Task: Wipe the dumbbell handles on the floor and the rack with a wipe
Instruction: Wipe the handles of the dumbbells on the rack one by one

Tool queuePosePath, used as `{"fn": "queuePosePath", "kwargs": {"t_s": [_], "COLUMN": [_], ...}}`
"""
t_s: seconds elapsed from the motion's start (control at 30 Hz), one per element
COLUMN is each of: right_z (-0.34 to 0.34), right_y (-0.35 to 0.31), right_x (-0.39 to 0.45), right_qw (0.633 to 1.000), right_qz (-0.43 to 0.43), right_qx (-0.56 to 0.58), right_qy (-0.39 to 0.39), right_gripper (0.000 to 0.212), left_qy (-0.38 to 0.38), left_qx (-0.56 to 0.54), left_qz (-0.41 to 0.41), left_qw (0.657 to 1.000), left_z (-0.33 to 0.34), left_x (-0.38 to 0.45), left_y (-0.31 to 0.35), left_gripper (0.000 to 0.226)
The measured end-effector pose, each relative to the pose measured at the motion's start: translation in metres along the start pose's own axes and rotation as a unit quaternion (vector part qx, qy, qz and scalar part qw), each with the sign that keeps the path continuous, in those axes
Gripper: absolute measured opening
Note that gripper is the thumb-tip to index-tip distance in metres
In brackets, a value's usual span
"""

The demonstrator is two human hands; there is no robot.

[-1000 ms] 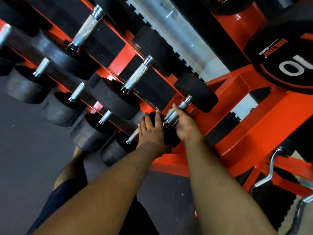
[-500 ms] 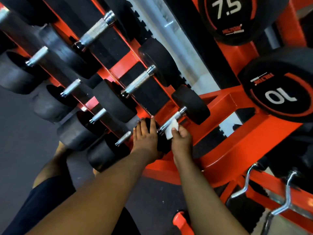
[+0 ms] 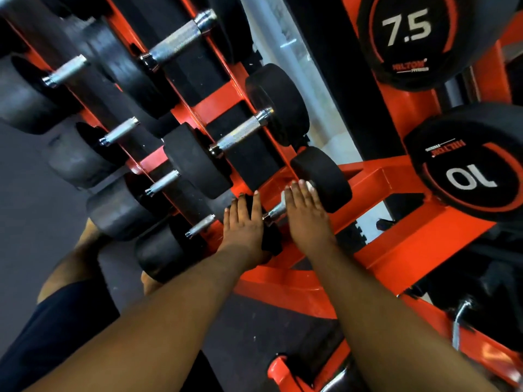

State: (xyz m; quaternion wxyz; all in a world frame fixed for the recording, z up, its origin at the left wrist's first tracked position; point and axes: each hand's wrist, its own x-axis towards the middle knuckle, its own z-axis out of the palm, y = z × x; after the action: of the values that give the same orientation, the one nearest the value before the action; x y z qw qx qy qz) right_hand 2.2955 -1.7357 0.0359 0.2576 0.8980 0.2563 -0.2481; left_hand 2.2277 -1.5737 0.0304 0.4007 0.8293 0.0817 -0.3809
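A small black dumbbell lies at the right end of the orange rack [image 3: 376,176], its far head [image 3: 325,174] uncovered. My left hand [image 3: 243,222] lies flat, fingers straight, on its near head [image 3: 272,239]. My right hand [image 3: 307,215] covers most of the steel handle [image 3: 275,213] with straight fingers reaching to the far head. A sliver of the white wipe [image 3: 283,197] shows at the edge of that hand; the rest of the wipe is hidden beneath it.
Several more dumbbells with knurled steel handles [image 3: 240,132] fill the rack's rows to the left. Large 7.5 [image 3: 407,35] and 10 [image 3: 469,165] dumbbells sit on a rack at the right. Curl bars [image 3: 458,321] lean at lower right. Dark floor [image 3: 34,193] lies left.
My right hand has gone from pinching the wipe at the near part of the handle to lying flat over the handle, further toward the far head. The left hand stays on the near head.
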Motion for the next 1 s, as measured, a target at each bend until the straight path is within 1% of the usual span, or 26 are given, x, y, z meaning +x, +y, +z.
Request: {"fn": "queuePosePath", "kwargs": {"t_s": [0.03,0.1,0.13,0.17,0.27,0.3,0.33,0.37,0.43,0.47,0.5,0.53,0.57,0.6,0.63,0.67,0.77,0.83,0.87,0.93,1.0], "right_z": [0.002,0.004,0.006,0.006,-0.007,-0.007,-0.006,-0.003,0.003,0.004,0.003,-0.001,-0.005,-0.009,-0.011,-0.009,-0.006,-0.005,-0.005,-0.009,-0.011], "right_y": [-0.011,-0.026,-0.024,-0.018,-0.005,-0.009,-0.016,-0.024,-0.028,-0.022,-0.015,-0.008,-0.005,-0.006,-0.011,-0.017,-0.03,-0.029,-0.027,-0.027,-0.032], "right_x": [-0.005,-0.014,-0.013,-0.009,0.0,-0.002,-0.006,-0.009,-0.013,-0.01,-0.007,-0.002,0.001,0.002,0.003,0.004,0.003,0.003,0.002,-0.005,-0.018], "right_qw": [1.0,0.995,0.991,0.992,1.0,1.0,1.0,0.999,0.993,0.992,0.995,0.998,1.0,0.999,0.999,0.999,0.993,0.985,0.982,0.982,0.982], "right_qz": [-0.011,-0.095,-0.128,-0.124,0.002,0.017,0.007,-0.026,-0.11,-0.118,-0.096,-0.056,-0.015,0.01,0.012,-0.006,-0.113,-0.162,-0.167,-0.139,-0.102], "right_qx": [0.001,0.027,0.031,0.024,0.012,0.011,0.015,0.023,0.046,0.041,0.022,0.001,-0.016,-0.027,-0.03,-0.028,0.001,0.054,0.084,0.131,0.158], "right_qy": [0.003,-0.006,0.01,0.02,0.0,-0.011,-0.015,-0.019,0.004,0.012,0.019,0.016,0.001,-0.015,-0.029,-0.029,-0.013,0.004,0.009,0.003,-0.036], "right_gripper": [0.067,0.064,0.062,0.062,0.063,0.063,0.062,0.061,0.059,0.059,0.059,0.059,0.057,0.055,0.054,0.053,0.054,0.04,0.037,0.042,0.048], "left_qy": [-0.001,0.001,0.0,-0.001,-0.01,-0.01,-0.008,-0.004,-0.002,-0.004,-0.009,-0.015,-0.017,-0.018,-0.018,-0.018,-0.016,-0.016,-0.018,-0.022,-0.03], "left_qx": [-0.003,-0.012,-0.016,-0.015,-0.003,-0.001,-0.001,0.0,0.011,0.016,0.021,0.024,0.026,0.028,0.028,0.027,0.024,0.024,0.024,0.022,0.02], "left_qz": [0.002,0.003,0.004,0.003,-0.002,-0.003,-0.004,-0.004,-0.003,-0.004,-0.005,-0.006,-0.007,-0.007,-0.006,-0.006,-0.002,0.001,0.003,0.006,0.005], "left_qw": [1.0,1.0,1.0,1.0,1.0,1.0,1.0,1.0,1.0,1.0,1.0,1.0,1.0,0.999,0.999,0.999,1.0,1.0,1.0,1.0,0.999], "left_z": [0.001,0.001,0.001,0.0,-0.002,-0.001,0.0,0.001,0.001,0.001,0.0,-0.001,-0.002,-0.002,-0.002,-0.002,0.0,0.0,0.0,-0.001,-0.004], "left_x": [0.0,0.0,0.0,0.001,0.001,0.001,0.001,0.002,0.001,0.001,0.001,0.0,0.0,0.0,0.001,0.001,0.003,0.004,0.004,0.004,0.004], "left_y": [-0.001,-0.003,-0.003,-0.003,0.0,0.0,0.001,0.002,0.002,0.002,0.002,0.003,0.003,0.004,0.004,0.004,0.001,-0.001,-0.001,-0.001,0.0], "left_gripper": [0.146,0.145,0.144,0.144,0.146,0.146,0.146,0.145,0.144,0.144,0.144,0.144,0.144,0.144,0.144,0.144,0.143,0.142,0.14,0.137,0.134]}}
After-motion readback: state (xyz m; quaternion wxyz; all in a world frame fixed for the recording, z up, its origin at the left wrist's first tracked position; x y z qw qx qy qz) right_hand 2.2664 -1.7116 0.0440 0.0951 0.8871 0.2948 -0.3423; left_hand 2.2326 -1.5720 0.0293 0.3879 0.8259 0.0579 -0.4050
